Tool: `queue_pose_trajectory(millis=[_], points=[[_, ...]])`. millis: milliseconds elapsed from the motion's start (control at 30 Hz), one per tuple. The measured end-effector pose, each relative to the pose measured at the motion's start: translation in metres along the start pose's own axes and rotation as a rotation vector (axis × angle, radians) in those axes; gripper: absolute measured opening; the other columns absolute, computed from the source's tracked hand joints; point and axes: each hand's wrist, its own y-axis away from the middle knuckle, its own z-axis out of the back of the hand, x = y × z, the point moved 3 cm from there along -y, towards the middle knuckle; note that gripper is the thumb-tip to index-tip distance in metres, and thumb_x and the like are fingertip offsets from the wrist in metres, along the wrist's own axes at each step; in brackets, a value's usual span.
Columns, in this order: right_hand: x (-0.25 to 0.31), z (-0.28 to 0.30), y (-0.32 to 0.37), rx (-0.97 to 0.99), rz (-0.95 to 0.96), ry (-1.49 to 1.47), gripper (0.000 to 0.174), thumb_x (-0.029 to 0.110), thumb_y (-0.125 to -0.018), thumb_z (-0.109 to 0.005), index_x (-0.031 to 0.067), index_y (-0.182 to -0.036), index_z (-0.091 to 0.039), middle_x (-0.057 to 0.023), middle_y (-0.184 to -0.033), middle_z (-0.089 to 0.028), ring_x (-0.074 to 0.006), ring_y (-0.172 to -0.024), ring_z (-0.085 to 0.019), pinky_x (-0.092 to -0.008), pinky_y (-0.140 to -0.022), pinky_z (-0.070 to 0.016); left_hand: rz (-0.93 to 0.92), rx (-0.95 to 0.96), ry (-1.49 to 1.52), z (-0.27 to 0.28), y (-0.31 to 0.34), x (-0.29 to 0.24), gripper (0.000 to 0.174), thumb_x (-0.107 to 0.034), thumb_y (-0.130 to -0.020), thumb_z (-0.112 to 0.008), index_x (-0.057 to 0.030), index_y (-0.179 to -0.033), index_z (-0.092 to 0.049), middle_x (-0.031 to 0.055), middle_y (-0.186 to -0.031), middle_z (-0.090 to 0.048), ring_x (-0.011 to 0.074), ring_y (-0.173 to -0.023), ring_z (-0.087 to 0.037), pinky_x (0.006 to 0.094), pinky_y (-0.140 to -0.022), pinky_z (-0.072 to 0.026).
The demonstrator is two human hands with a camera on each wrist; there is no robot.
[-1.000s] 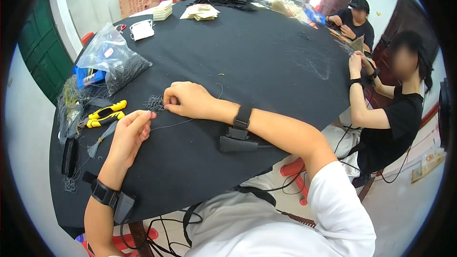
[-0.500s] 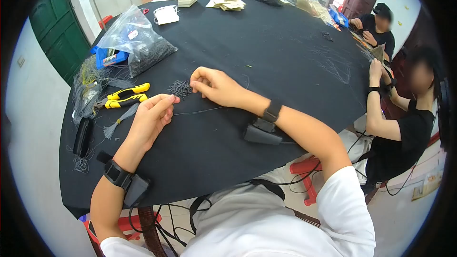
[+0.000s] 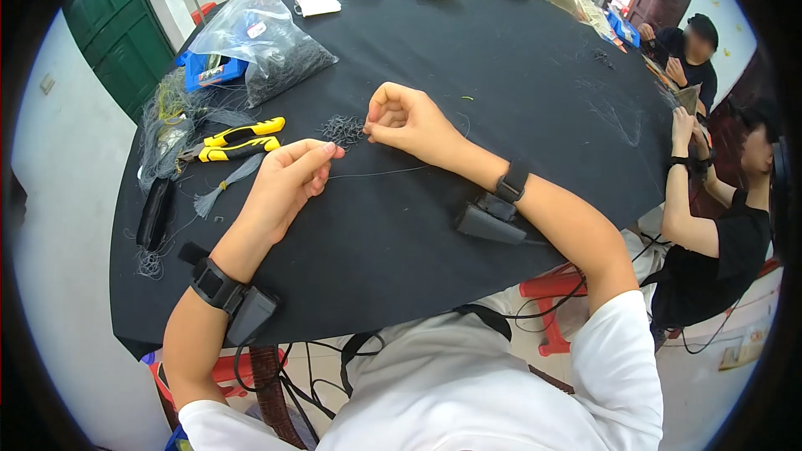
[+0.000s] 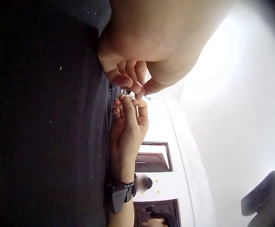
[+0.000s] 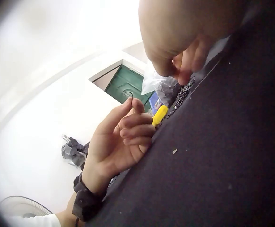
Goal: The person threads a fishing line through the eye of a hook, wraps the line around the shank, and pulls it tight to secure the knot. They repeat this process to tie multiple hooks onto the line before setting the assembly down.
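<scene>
My left hand (image 3: 291, 177) pinches a small dark fish hook (image 5: 129, 94) between thumb and forefinger; its curved end stands above the fingertips. A thin grey fishing line (image 3: 376, 174) runs from beside this hand across the cloth and under my right wrist. My right hand (image 3: 411, 125) is close by on the right, thumb and forefinger meeting, with what looks like the fine end of the line between them. Just beyond the fingertips of both hands lies a loose pile of fish hooks (image 3: 342, 129) on the black cloth.
Yellow-handled pliers (image 3: 242, 140), a tied bundle of line (image 3: 227, 184) and a black case (image 3: 155, 214) lie left. Behind them are a blue box (image 3: 209, 72) and a clear bag of hooks (image 3: 288, 54). Two people (image 3: 710, 209) sit along the table's right side.
The head view has shifted, so table and hands appear farther right and higher. Both hands keep close together by the pile; the right hand's fingers have shifted slightly.
</scene>
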Motion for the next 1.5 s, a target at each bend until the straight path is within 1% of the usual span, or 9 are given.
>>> queue_pose_trajectory(millis=[233, 333, 667, 900, 1000, 1133, 1333, 1433, 1500], points=[[0.005, -0.004, -0.001, 0.019, 0.046, -0.122, 0.013, 0.004, -0.081, -0.062, 0.0028, -0.083, -0.049, -0.0059, -0.083, -0.061, -0.0108, -0.078, -0.061, -0.0209, -0.069, -0.0490, -0.035, -0.015, -0.091, 0.002, 0.000, -0.002, 0.017, -0.017, -0.087, -0.057, -0.0012, -0.090, -0.061, -0.0059, -0.067, -0.050, 0.0001, -0.060, -0.045, 0.0130, -0.054, -0.0358], [0.006, -0.004, -0.001, -0.026, 0.099, -0.196, 0.015, 0.005, -0.078, -0.064, 0.0031, -0.081, -0.050, -0.0047, -0.077, -0.062, -0.0095, -0.072, -0.062, -0.0205, -0.064, -0.0486, -0.067, -0.062, -0.105, 0.005, 0.000, 0.000, 0.017, -0.018, -0.087, -0.058, -0.0013, -0.091, -0.062, -0.0049, -0.072, -0.053, 0.0004, -0.063, -0.046, 0.0137, -0.056, -0.0370], [0.023, -0.009, 0.009, -0.008, 0.097, -0.255, 0.012, 0.005, -0.081, -0.062, 0.0020, -0.088, -0.053, -0.0058, -0.083, -0.062, -0.0112, -0.078, -0.062, -0.0204, -0.066, -0.0474, -0.074, -0.119, -0.152, 0.007, -0.001, -0.002, 0.019, -0.018, -0.084, -0.061, -0.0014, -0.092, -0.064, -0.0035, -0.074, -0.056, 0.0014, -0.065, -0.048, 0.0140, -0.059, -0.0384], [0.031, -0.023, 0.016, 0.070, 0.195, -0.106, 0.014, 0.006, -0.082, -0.062, 0.0013, -0.092, -0.055, -0.0057, -0.088, -0.062, -0.0110, -0.084, -0.061, -0.0209, -0.072, -0.0474, -0.109, -0.063, -0.197, 0.011, -0.003, 0.001, 0.021, -0.020, -0.084, -0.062, -0.0016, -0.094, -0.063, -0.0014, -0.078, -0.059, 0.0017, -0.067, -0.052, 0.0142, -0.058, -0.0399], [0.028, -0.023, 0.015, 0.042, 0.217, -0.090, 0.014, 0.010, -0.080, -0.065, 0.0019, -0.090, -0.058, -0.0018, -0.082, -0.062, -0.0045, -0.073, -0.057, -0.0170, -0.066, -0.0449, -0.125, -0.055, -0.202, 0.010, -0.002, 0.001, 0.022, -0.020, -0.085, -0.062, -0.0013, -0.096, -0.063, -0.0008, -0.080, -0.060, 0.0019, -0.068, -0.053, 0.0140, -0.059, -0.0406], [0.030, -0.022, 0.016, 0.015, 0.281, -0.014, 0.014, 0.010, -0.079, -0.065, 0.0030, -0.089, -0.059, 0.0000, -0.083, -0.062, -0.0044, -0.074, -0.056, -0.0172, -0.064, -0.0428, -0.102, -0.054, -0.220, 0.007, -0.001, -0.001, 0.023, -0.020, -0.085, -0.061, -0.0011, -0.098, -0.063, -0.0009, -0.080, -0.060, 0.0021, -0.069, -0.053, 0.0140, -0.059, -0.0408], [0.035, -0.024, 0.018, 0.046, 0.264, 0.033, 0.012, 0.010, -0.079, -0.065, 0.0029, -0.087, -0.058, 0.0000, -0.083, -0.062, -0.0045, -0.074, -0.056, -0.0171, -0.064, -0.0426, -0.097, -0.090, -0.200, 0.007, -0.001, -0.001, 0.023, -0.021, -0.084, -0.062, -0.0015, -0.098, -0.063, -0.0019, -0.079, -0.059, 0.0023, -0.069, -0.052, 0.0139, -0.060, -0.0403], [0.029, -0.024, 0.017, 0.060, 0.209, -0.086, 0.013, 0.009, -0.079, -0.064, 0.0023, -0.088, -0.058, -0.0019, -0.081, -0.062, -0.0059, -0.070, -0.057, -0.0180, -0.064, -0.0447, -0.124, -0.131, -0.200, 0.009, -0.003, 0.001, 0.022, -0.022, -0.084, -0.062, -0.0027, -0.095, -0.065, -0.0003, -0.079, -0.062, 0.0031, -0.069, -0.053, 0.0156, -0.059, -0.0396], [0.027, -0.025, 0.017, 0.098, 0.124, -0.169, 0.014, 0.007, -0.081, -0.062, 0.0014, -0.092, -0.056, -0.0051, -0.083, -0.062, -0.0091, -0.075, -0.059, -0.0215, -0.067, -0.0476, -0.145, -0.139, -0.184, 0.009, -0.003, 0.000, 0.022, -0.022, -0.083, -0.062, -0.0035, -0.093, -0.067, 0.0008, -0.080, -0.063, 0.0035, -0.069, -0.054, 0.0162, -0.059, -0.0391]])
